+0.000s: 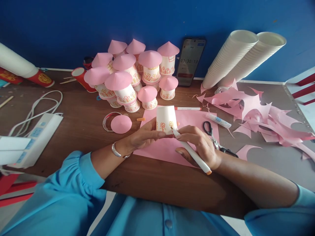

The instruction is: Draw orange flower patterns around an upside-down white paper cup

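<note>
The right hand pinches one white marker, its long axis slanting up-left to its tip at the lower side of one paper cup, which the left hand clasps above one pink sheet. Beyond stand ten cone-topped cups; one loose cone lies leftward, two tall cup stacks rightward.

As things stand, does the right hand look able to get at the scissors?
Probably: the scissors lie close beside the right hand, with nothing seen on top, though its grip on the white marker may hinder picking them up.
</note>
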Available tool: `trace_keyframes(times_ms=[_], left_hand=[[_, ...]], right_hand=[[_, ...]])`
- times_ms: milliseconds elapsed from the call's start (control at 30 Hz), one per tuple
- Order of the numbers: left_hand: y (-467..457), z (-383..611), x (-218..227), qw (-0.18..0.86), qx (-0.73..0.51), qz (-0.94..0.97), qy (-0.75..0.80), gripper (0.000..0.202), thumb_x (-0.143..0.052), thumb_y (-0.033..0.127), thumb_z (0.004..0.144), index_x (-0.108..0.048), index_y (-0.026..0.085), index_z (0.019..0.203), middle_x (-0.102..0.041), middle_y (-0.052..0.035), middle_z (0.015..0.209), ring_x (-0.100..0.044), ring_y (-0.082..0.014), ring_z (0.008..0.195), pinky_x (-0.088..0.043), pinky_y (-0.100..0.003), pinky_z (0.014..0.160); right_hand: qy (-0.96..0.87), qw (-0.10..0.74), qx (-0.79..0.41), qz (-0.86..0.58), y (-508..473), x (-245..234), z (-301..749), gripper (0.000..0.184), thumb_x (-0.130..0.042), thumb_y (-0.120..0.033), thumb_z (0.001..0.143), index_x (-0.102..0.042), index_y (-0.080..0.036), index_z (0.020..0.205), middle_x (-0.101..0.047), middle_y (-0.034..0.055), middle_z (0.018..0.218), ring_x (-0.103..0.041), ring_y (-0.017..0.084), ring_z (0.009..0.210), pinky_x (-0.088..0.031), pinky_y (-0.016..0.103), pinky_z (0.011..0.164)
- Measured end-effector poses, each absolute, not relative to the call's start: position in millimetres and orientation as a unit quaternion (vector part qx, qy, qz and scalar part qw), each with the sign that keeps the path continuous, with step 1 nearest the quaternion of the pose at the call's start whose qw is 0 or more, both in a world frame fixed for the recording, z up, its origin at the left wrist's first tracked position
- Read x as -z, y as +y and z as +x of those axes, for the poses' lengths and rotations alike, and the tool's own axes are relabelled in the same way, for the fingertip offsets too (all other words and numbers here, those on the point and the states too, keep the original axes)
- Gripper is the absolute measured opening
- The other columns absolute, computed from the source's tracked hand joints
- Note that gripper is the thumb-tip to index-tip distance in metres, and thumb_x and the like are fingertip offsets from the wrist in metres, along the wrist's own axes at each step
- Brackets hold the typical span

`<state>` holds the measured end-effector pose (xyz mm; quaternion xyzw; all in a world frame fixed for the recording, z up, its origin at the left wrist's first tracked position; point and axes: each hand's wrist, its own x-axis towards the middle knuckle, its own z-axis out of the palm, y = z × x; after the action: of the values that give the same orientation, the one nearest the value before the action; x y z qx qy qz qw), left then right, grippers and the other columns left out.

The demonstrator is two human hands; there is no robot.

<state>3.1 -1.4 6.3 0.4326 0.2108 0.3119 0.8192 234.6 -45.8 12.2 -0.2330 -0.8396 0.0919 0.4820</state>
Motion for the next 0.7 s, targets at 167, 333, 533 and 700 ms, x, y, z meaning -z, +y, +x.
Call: trace_keyframes(times_ms=[167, 333, 533, 700], left_hand=[[-2, 2, -9, 0.798, -0.301, 0.461, 0.243, 0.044, -0.096, 0.036, 0.08, -0.078, 0.018, 0.116, -0.083, -0.0107, 0.113, -0.078, -0.0268, 0.109, -0.06, -0.037, 0.097], [-1, -2, 0, 0.808, -0.303, 0.444, 0.241, 0.049, -0.096, 0.037, 0.08, -0.078, 0.019, 0.121, -0.083, -0.0132, 0.121, -0.078, -0.0305, 0.116, -0.061, -0.048, 0.108], [-1, -2, 4, 0.808, -0.3, 0.452, 0.231, 0.046, -0.095, 0.039, 0.081, -0.08, 0.018, 0.119, -0.084, -0.0139, 0.118, -0.078, -0.0301, 0.114, -0.061, -0.049, 0.108], [-1, -1, 0, 0.807, -0.299, 0.461, 0.218, 0.041, -0.093, 0.038, 0.084, -0.081, 0.019, 0.117, -0.084, -0.0132, 0.117, -0.079, -0.0281, 0.114, -0.062, -0.044, 0.107]], right_hand=[[-0.847, 0.473, -0.102, -0.221, -47, -15, 234, 0.031, -0.066, -0.026, 0.109, -0.058, -0.019, 0.138, -0.073, 0.0088, 0.103, -0.077, 0.023, 0.091, -0.068, 0.035, 0.072], [-0.841, 0.484, -0.099, -0.221, -45, -20, 235, 0.018, -0.067, -0.021, 0.106, -0.063, -0.02, 0.124, -0.074, 0.0049, 0.092, -0.076, 0.02, 0.079, -0.066, 0.031, 0.066], [-0.846, 0.475, -0.089, -0.227, -45, -22, 234, 0.016, -0.067, -0.015, 0.103, -0.063, -0.021, 0.118, -0.074, 0.0034, 0.089, -0.077, 0.018, 0.077, -0.064, 0.029, 0.063], [-0.851, 0.466, -0.092, -0.226, -44, -23, 234, 0.019, -0.066, -0.013, 0.103, -0.062, -0.022, 0.119, -0.074, 0.0022, 0.089, -0.077, 0.018, 0.078, -0.066, 0.029, 0.063]])
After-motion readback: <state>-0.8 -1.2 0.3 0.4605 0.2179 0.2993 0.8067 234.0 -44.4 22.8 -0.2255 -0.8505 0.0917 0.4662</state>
